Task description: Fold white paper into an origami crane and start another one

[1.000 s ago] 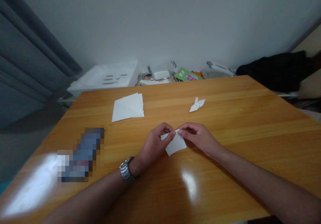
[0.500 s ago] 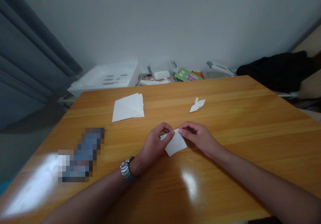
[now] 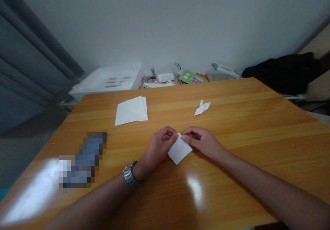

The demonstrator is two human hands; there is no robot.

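Note:
Both hands meet over a small folded white paper [image 3: 179,150] lying on the wooden table [image 3: 232,161]. My left hand [image 3: 158,147], with a metal watch on the wrist, pinches the paper's upper left edge between thumb and forefinger. My right hand [image 3: 203,141] pinches the top corner from the right, fingers curled. The lower point of the paper rests on the table between my wrists.
A stack of white paper sheets [image 3: 131,110] lies at the back left. A finished folded paper figure [image 3: 202,107] sits at the back right. A blurred-out object [image 3: 81,160] lies at the left. Behind the table are a white box [image 3: 108,79], clutter and dark cloth [image 3: 283,72].
My fingertips have come closer together at the paper's top corner, and the flap at the upper left has been pressed in. The paper has turned slightly.

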